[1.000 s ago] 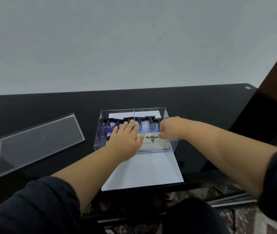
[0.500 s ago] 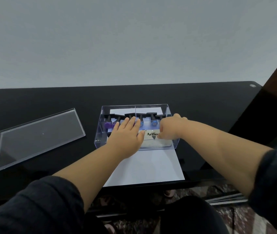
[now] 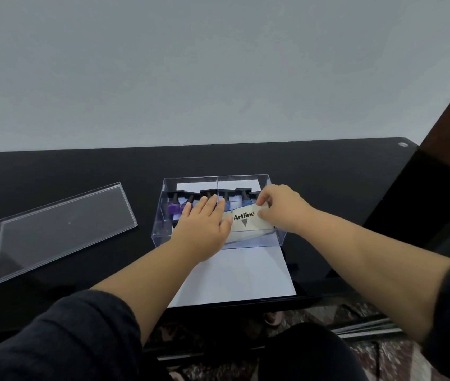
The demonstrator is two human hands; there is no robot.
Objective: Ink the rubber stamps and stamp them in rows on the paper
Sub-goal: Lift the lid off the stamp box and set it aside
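The right hand (image 3: 281, 209) pinches the white Artline ink pad (image 3: 248, 220), tilted in the clear plastic box (image 3: 215, 244) on the paper (image 3: 235, 279) at the table's (image 3: 53, 166) near edge. Black-handled stamps (image 3: 241, 194) line the box's rear. The left hand (image 3: 204, 224) rests flat, fingers straight. A clear rectangular lid (image 3: 61, 229) lies left.

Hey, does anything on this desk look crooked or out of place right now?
Only the Artline ink pad: it sits tilted inside the clear box, one end raised where the right hand pinches it. The box stands on the paper, covering its far part.
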